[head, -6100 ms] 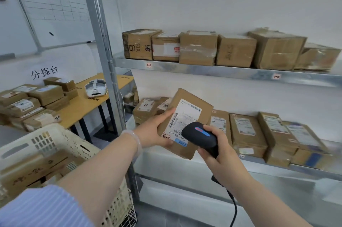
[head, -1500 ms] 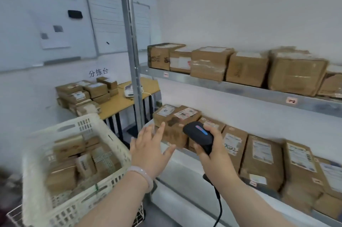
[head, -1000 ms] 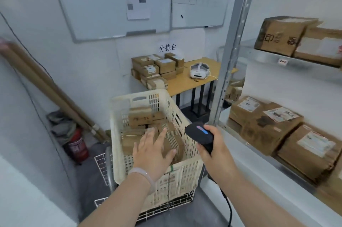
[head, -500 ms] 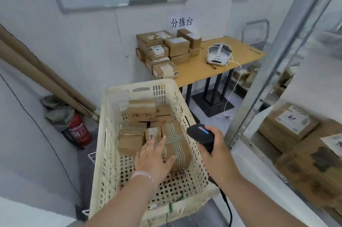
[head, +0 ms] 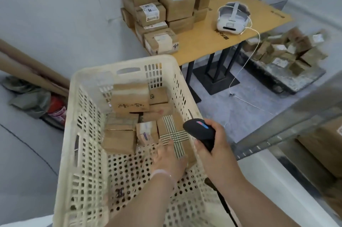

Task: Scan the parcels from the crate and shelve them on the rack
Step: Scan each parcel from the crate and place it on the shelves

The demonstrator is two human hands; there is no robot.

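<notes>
1. Reaching for a brown cardboard parcel criss-crossed with green-striped tape, the left hand is hovering over its near end, fingers spread wide and holding nothing; blur is hiding whether they are touching it.
2. That parcel is lying against the right wall of the cream perforated plastic crate, just beside a small brown labelled parcel, a larger brown carton sitting behind both.
3. The right hand is gripping a black handheld barcode scanner over the crate's right rim.
4. Judging by this, the person is picking out the next parcel; scanning and shelving it are not yet done.
5. The next move is calling for closing the fingers round it, lifting it clear of its neighbours and turning a label toward the scanner; none is showing on top.
6. The grey metal rack is standing to the right; further off, a yellow wooden table is carrying stacked parcels and a white headset.
</notes>
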